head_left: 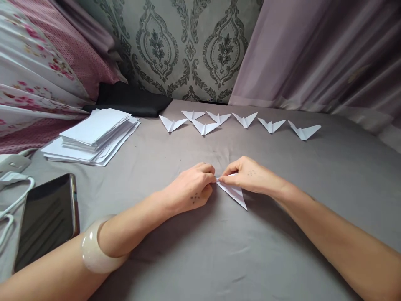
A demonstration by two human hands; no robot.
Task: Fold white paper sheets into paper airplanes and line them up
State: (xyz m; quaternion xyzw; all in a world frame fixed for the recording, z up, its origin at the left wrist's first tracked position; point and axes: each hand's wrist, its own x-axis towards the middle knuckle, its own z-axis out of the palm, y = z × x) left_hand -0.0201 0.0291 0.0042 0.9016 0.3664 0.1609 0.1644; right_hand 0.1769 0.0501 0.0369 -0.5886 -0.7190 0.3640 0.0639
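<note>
We pinch the tip of a folded white paper triangle (233,191) between our left hand (191,188) and right hand (247,175), fingertips meeting at its corner, and it lies flat on the grey bed sheet (219,251). Beyond it sits a row of finished paper folds (244,119), with a stack of paper (94,133) and a phone (46,217) to the left.
</note>
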